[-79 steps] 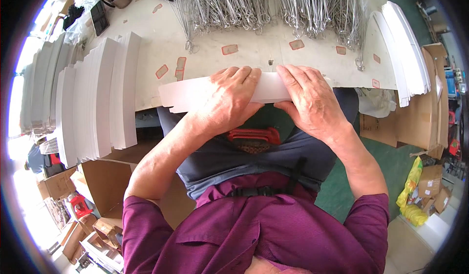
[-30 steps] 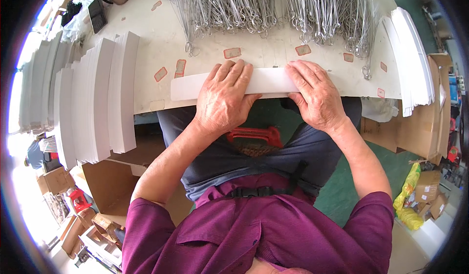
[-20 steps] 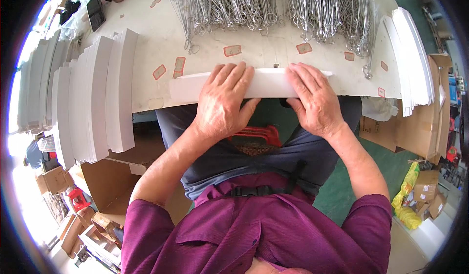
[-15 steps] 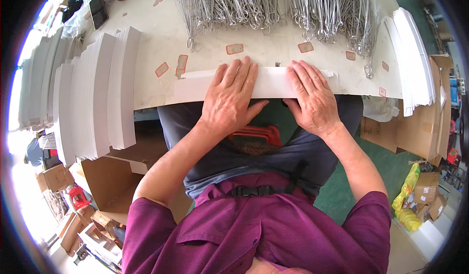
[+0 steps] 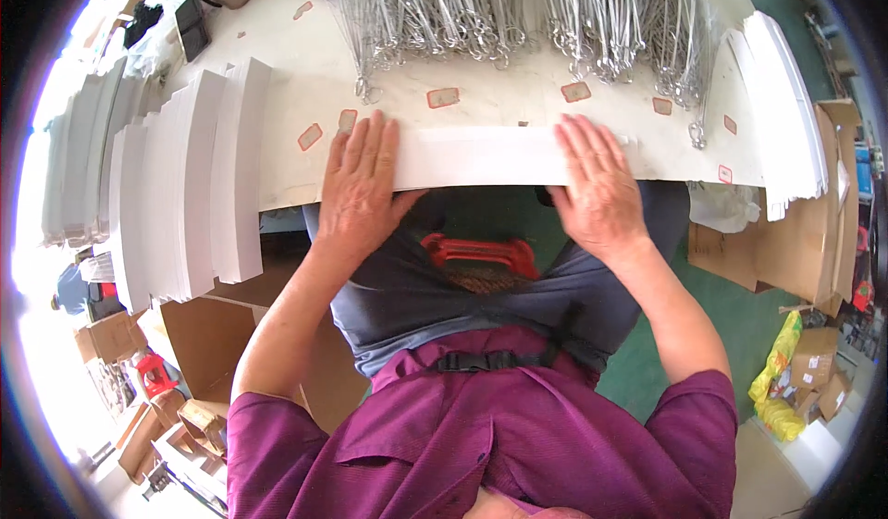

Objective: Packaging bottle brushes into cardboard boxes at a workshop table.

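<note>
Head view: what is met first from the left?

White stacks (image 5: 180, 186) are seen side by side at the near edge of the table (image 5: 289, 175). Next, the left hand (image 5: 359, 181) is laid palm down over the strip (image 5: 481, 156), with fingers straight and thumb held apart; nothing is seen pinched by it.

And where is the strip placed?

It is laid along the table's near edge, under and between the hands. Its left end is hidden by the left hand; whether several layers are stacked there cannot be told. Beyond it, wire rods (image 5: 449, 15) are bunched.

How is the right hand (image 5: 597, 181) held?

Flat, near the strip's right end, with fingers straight and thumb apart; whether the strip is touched by that thumb cannot be told. Farther right, a white pile (image 5: 784, 117) is seen.

How might the pressing best be done?

Probably with even weight spread through both hands, the strip being kept square to the table edge and its near side kept from slipping off.

Which way is it pointed?

Its long axis is set left to right, roughly parallel to that edge.
</note>
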